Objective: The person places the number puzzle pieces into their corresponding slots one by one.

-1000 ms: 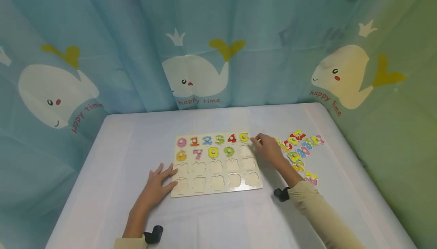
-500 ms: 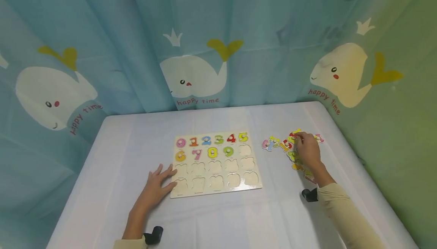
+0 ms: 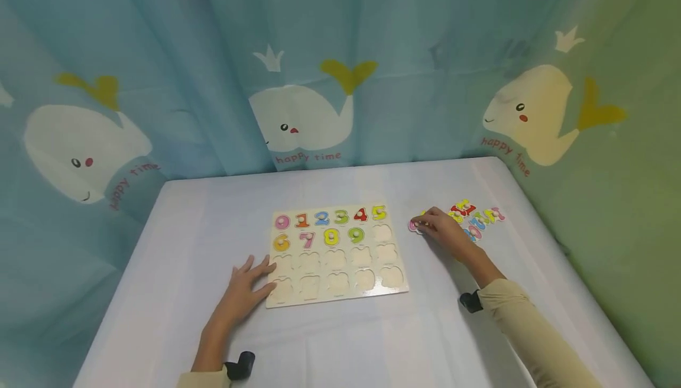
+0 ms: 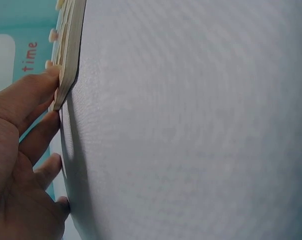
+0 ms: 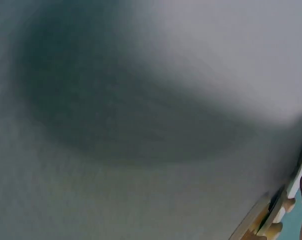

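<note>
The left hand point(image 3: 245, 287) lies at the left edge of the puzzle board point(image 3: 319, 301), fingers spread and extended, thumb and forefinger touching the board's edge near its lower left corner. The right hand point(image 3: 448, 229) is just right of the board's upper part, fingers bent and tips together at a pink number piece point(image 3: 413, 225); whether they pinch it or another piece cannot be told. Farther right of the board lie more loose number pieces point(image 3: 466, 207), partly overlapping.
</note>
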{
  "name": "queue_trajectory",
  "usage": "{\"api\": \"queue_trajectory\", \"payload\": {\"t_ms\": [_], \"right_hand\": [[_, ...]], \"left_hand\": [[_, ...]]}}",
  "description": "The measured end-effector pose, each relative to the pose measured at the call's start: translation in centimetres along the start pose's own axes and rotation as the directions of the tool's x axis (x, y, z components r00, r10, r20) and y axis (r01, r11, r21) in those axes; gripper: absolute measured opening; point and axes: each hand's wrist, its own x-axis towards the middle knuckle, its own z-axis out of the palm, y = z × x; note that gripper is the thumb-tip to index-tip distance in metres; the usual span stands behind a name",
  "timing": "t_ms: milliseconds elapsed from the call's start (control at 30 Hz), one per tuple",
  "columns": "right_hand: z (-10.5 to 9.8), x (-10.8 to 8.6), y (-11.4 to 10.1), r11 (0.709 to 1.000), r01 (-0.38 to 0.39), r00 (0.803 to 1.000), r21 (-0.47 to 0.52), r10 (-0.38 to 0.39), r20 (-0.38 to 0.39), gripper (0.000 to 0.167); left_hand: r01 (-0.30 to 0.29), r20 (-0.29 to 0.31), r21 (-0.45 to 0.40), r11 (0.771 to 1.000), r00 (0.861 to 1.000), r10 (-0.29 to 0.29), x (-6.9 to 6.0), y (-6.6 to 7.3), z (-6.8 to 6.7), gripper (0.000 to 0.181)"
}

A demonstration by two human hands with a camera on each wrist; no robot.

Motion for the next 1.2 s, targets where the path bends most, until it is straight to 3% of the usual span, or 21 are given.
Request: {"api": "queue_trajectory", "payload": {"t_ms": [100, 200, 333, 500, 733, 900, 1033, 1200], "right_hand": [[0.8, 0.2, -0.7, 0.999, -0.028, 0.999, -0.045, 0.026, -0.032, 0.016], [1.3, 0.6, -1.8, 0.996, -0.084, 0.995, -0.027, 0.082, -0.059, 0.013], [1.3, 1.1, -3.0, 0.995, -0.102, 0.994, -0.003, 0.102, -0.048, 0.014], [0.7, 1.2, -2.5, 0.992, -0.125, 0.992, -0.025, 0.124, -0.035, 0.015], [0.4, 1.3, -1.6, 0.990, -0.130, 0.992, -0.048, 0.130, 0.002, 0.015], [1.2, 1.8, -3.8, 0.982, -0.189, 0.980, -0.003, 0.188, -0.067, 0.022], [3.3, 1.9, -6.3, 0.970, -0.236, 0.970, 0.056, 0.239, -0.039, 0.027], [5.3, 1.9, -8.2, 0.966, -0.253, 0.966, 0.056, 0.255, -0.029, 0.026]], "left_hand": [[-0.003, 0.005, 0.009, 1.000, 1.000, 0.003, 0.0, 0.0, 0.0, 0.046], [-0.007, -0.013, 0.012, 1.000, 1.000, 0.007, -0.1, 0.0, -0.3, 0.046], [-0.019, -0.020, -0.001, 1.000, 1.000, 0.019, 0.1, 0.0, -0.1, 0.046], [-0.020, -0.005, -0.008, 1.000, 1.000, 0.020, 0.4, 0.2, 0.5, 0.046], [0.008, -0.008, 0.000, 1.000, 1.000, -0.008, 0.0, 0.1, 0.4, 0.045], [-0.003, -0.015, 0.000, 1.000, 1.000, 0.003, -0.1, 0.1, 0.1, 0.045], [-0.010, -0.024, -0.003, 1.000, 1.000, 0.010, -0.1, 0.1, 0.0, 0.045], [-0.026, -0.022, -0.013, 1.000, 0.999, 0.026, -0.2, 0.0, 0.0, 0.045]]}}
